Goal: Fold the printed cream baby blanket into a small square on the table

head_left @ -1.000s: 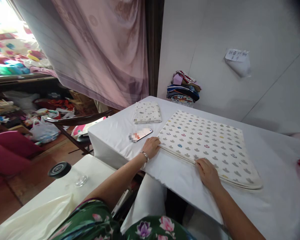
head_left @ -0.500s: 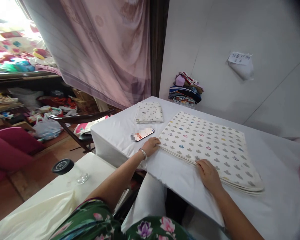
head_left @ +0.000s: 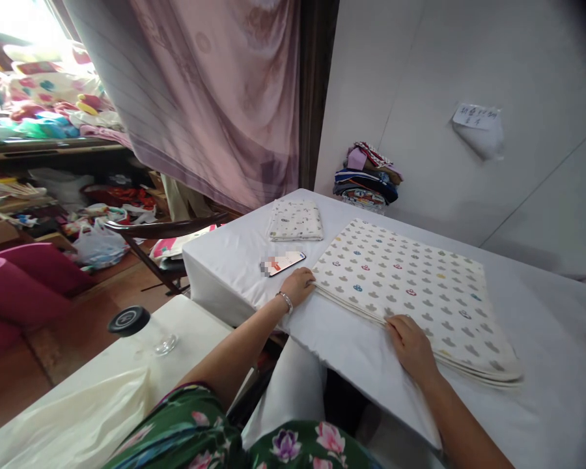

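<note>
A white folded cloth (head_left: 410, 286) with grey and coloured prints lies flat in layers on the white-covered table (head_left: 342, 345). My left hand (head_left: 297, 286), with a bracelet at the wrist, pinches its near left corner. The fingers of my right hand (head_left: 410, 342) close on the middle of the near edge. Left of the far end, a smaller folded cloth (head_left: 296, 220) with small dark prints rests on the table. A phone (head_left: 283, 263) with a lit screen lies between that cloth and my left hand.
On a white side table (head_left: 190, 326) at the left stand a glass jar with a black lid (head_left: 129, 321) and a pale cloth (head_left: 88, 417). Behind are a dark chair (head_left: 141, 251), a curtain (head_left: 234, 98) and a stack of folded clothes (head_left: 366, 179). Pink rolls (head_left: 10, 299) lie far left.
The view has shifted slightly, so everything sits a little further right in the picture. Both hands keep their places on the cloth's near edge.
</note>
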`<move>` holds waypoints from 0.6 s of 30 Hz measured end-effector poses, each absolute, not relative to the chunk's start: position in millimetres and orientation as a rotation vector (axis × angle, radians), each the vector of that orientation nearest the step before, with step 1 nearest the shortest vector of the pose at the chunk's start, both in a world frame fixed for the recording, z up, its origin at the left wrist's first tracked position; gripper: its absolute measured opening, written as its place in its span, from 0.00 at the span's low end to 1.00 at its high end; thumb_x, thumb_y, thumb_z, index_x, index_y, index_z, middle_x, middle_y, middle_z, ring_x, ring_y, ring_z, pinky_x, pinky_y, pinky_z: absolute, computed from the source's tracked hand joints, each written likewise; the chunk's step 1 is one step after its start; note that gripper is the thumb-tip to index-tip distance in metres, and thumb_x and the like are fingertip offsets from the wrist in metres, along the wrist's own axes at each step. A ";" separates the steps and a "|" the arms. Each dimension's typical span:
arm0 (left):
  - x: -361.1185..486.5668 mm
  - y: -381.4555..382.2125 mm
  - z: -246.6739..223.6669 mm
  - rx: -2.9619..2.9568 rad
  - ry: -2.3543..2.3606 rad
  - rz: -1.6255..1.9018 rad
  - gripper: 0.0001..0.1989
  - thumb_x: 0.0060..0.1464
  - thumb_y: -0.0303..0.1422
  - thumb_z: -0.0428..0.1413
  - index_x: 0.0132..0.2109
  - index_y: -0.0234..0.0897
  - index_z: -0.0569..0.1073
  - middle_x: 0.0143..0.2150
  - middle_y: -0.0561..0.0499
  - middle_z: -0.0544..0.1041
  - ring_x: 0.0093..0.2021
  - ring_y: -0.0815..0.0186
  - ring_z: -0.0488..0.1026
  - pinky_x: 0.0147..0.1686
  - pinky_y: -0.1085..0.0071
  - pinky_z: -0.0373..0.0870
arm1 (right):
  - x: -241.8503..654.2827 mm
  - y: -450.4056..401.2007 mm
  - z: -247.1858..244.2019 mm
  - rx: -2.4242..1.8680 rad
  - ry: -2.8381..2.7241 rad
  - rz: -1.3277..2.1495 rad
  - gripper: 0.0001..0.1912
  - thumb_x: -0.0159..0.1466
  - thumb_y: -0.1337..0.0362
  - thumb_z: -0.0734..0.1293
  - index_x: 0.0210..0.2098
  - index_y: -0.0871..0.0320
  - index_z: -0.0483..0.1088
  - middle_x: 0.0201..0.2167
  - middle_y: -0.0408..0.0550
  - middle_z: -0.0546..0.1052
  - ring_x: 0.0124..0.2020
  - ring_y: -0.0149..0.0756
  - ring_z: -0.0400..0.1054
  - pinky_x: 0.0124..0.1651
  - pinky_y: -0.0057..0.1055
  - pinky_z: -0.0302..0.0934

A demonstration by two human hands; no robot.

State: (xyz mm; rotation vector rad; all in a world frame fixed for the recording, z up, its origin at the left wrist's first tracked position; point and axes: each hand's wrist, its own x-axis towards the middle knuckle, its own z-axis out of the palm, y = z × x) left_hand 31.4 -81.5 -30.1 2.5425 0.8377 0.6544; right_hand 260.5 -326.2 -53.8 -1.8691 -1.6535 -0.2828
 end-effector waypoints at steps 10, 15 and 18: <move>39.6 -86.0 -25.2 2.565 1.194 0.543 0.08 0.50 0.27 0.48 0.37 0.39 0.69 0.38 0.49 0.70 0.38 0.63 0.69 0.33 0.69 0.64 | 258.6 -322.2 -51.6 -1.905 -1.777 -0.302 0.11 0.64 0.59 0.58 0.40 0.56 0.68 0.38 0.51 0.72 0.39 0.41 0.65 0.41 0.40 0.61; 39.0 -85.7 -24.4 2.558 1.199 0.514 0.08 0.48 0.24 0.48 0.37 0.38 0.67 0.39 0.49 0.70 0.37 0.64 0.68 0.33 0.69 0.63 | 259.4 -319.9 -52.4 -1.942 -1.742 -0.266 0.13 0.64 0.59 0.56 0.39 0.55 0.70 0.36 0.49 0.72 0.38 0.39 0.66 0.41 0.38 0.62; 37.9 -84.7 -24.8 2.555 1.176 0.516 0.09 0.47 0.23 0.48 0.36 0.38 0.67 0.39 0.49 0.70 0.38 0.64 0.68 0.35 0.70 0.63 | 258.1 -320.4 -50.4 -1.956 -1.752 -0.249 0.13 0.65 0.59 0.56 0.40 0.55 0.70 0.36 0.49 0.72 0.38 0.38 0.65 0.40 0.36 0.62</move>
